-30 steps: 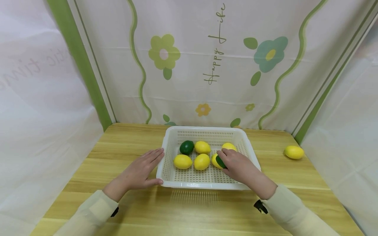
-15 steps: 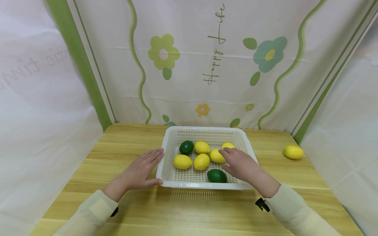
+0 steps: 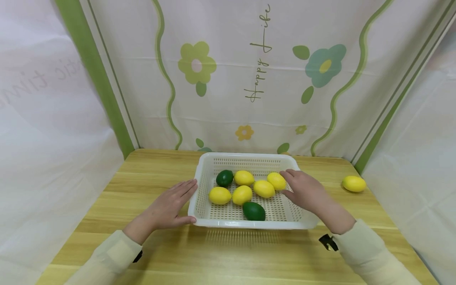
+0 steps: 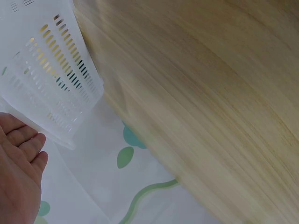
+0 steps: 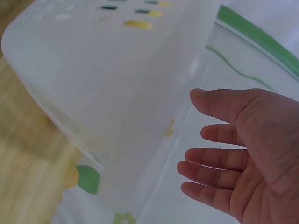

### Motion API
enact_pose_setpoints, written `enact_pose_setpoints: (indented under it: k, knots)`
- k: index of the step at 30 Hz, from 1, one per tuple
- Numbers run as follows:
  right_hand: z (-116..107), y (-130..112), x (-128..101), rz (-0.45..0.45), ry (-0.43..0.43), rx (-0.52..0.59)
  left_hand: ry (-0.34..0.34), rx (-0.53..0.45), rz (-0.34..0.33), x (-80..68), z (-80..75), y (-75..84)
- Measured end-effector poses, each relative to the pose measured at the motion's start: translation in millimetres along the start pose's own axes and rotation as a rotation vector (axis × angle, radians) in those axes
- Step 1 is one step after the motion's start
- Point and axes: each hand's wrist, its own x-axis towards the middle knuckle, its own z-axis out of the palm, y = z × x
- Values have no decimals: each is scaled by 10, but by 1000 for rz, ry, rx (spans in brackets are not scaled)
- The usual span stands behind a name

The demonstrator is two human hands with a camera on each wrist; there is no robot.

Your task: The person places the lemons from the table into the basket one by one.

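On a pale wooden table backed by a flower-printed cloth, a person's two hands flank a white perforated plastic basket that sits at the middle of the table. The left hand lies against the basket's left wall with fingers straight and the thumb along its near corner, holding nothing. The right hand rests over the right rim, fingers relaxed and spread, fingertips just beside the rightmost yellow plastic lemon but gripping none. Inside the basket lie four more yellow lemons and two dark green limes: one green lime near the front wall, the other at the back left. A lone yellow lemon lies well apart at the table's right edge. Judging by its thin slotted walls, the basket looks light and somewhat flexible, best held at both side rims. The fruit appears smooth, hard and prone to roll, so a loose piece is best cupped around its middle. Wrist views show only open palms beside the basket wall.
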Motion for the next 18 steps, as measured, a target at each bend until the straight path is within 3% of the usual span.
enact_pose_setpoints:
  k: [9,18]
  knots:
    - [-147,303,-121,62,58,-1,-7,2,-6,-1,-8,5]
    - [-220,754,-285,175,46,-5,-13,-4,-9,-2,-22,8]
